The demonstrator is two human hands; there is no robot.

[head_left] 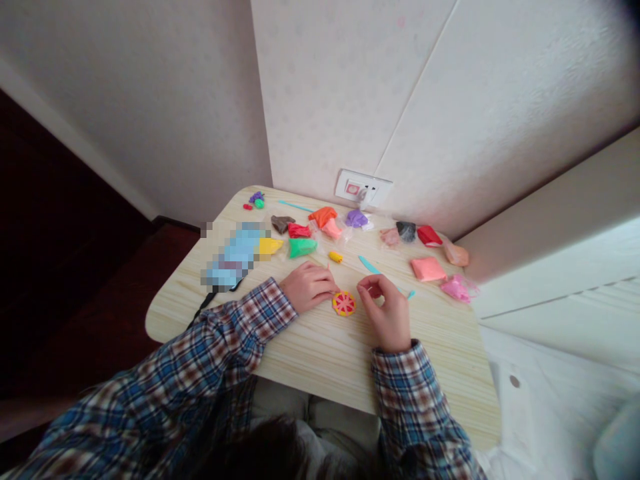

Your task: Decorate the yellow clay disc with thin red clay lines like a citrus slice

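Fingers [324,288] of the left hand [309,287] are loosely curled, tips at the left rim of a round yellow-and-red clay slice [344,303]; whether they grip it I cannot tell. On the right hand [386,310], thumb and forefinger nearly meet just beside the slice, and whether anything sits between them is unclear. The slice lies flat near the middle of the pale wood-grain tabletop [320,353], which has rounded corners and its far edge along a patterned wall [320,100] with a socket plate [363,189]. Dark reddish floor [165,257] shows past the left edge.

Just beyond the slice lies a small yellow clay piece [335,257]; a blue modelling knife [369,265] points toward the right hand, which hides part of the space behind it. Purple clay grapes [257,197] sit at the far left corner. Orange [324,216], green [303,248] and purple clay packets [357,219] lie toward the far edge; a coral packet [428,269] and a pink bag [457,288] lie near the right edge. A pixelated blue item [237,253] occupies the left side.
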